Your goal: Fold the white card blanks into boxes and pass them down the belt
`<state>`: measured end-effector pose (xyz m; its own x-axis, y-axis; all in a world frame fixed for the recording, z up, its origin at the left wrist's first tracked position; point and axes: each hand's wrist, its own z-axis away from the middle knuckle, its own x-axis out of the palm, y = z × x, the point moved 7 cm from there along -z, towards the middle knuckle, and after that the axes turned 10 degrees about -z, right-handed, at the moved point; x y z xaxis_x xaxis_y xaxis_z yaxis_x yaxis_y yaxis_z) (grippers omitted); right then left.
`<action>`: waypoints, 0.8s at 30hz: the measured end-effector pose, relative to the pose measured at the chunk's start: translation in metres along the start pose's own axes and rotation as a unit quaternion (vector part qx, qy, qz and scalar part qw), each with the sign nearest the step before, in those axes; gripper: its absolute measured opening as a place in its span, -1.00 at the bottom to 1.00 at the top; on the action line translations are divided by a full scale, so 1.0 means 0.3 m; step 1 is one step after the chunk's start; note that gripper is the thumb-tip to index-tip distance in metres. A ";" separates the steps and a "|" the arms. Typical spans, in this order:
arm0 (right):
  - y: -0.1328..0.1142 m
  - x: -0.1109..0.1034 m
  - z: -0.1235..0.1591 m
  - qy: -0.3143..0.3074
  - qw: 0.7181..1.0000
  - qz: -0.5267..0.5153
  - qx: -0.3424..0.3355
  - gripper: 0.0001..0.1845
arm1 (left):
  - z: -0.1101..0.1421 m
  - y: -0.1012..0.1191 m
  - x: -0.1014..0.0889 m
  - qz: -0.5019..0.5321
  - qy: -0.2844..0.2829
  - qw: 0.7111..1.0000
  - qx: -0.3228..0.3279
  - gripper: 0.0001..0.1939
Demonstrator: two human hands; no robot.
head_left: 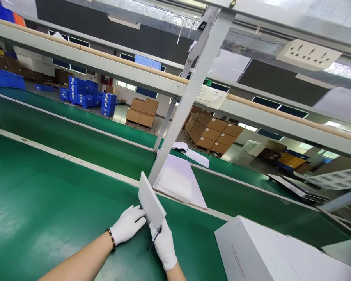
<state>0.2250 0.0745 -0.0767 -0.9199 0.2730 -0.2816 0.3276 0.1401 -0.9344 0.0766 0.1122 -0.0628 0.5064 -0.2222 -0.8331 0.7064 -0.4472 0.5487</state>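
Smooth green work surface [61, 195] spreads on the near side of a pale grey metal post [190, 89], with stacked brown cardboard cartons [142, 113] far beyond it. Just on the near side of the post's foot, a flat, rectangular, matt-white panel [151, 203] is held tilted. Right of it, the white-gloved right hand [163, 242] is clamped on its near end, a slim dark tool [155, 237] caught in the same grip; some fingers are hidden. Left of the post's foot, the white-gloved left hand [128, 223] has its fingers slightly apart, tips at the panel; whether they press, I cannot tell.

Sharing one grip looks the main risk: should it shift, the tool could scratch the panel or drop. Gloves might let the panel slip. Its far end is near enough to the post that a careless swing could knock a corner.
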 end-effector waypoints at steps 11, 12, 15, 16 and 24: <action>0.064 -0.002 -0.010 -0.071 0.996 0.000 0.061 -0.60 | -0.002 0.015 0.000 0.001 0.019 1.000 0.018 -0.68; 0.069 0.001 -0.013 -0.073 0.995 -0.002 0.063 -0.60 | -0.001 0.017 0.001 0.001 0.022 1.000 0.023 -0.69; 0.077 0.002 -0.020 -0.075 0.995 0.007 0.069 -0.57 | -0.002 0.017 0.008 -0.013 0.039 0.999 0.025 -0.70; 0.077 0.002 -0.022 -0.077 0.994 0.010 0.072 -0.56 | -0.002 0.016 0.011 -0.022 0.047 0.998 0.018 -0.68; 0.108 -0.030 -0.030 -0.063 0.986 0.049 0.145 -0.47 | 0.192 0.152 -0.229 -0.097 0.317 0.935 0.130 -0.65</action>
<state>0.2457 0.0851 -0.1025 -0.9126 0.1490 -0.3808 0.3572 -0.1632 -0.9197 0.0455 0.0570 0.0155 0.6313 0.4048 -0.6615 0.7123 -0.6400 0.2882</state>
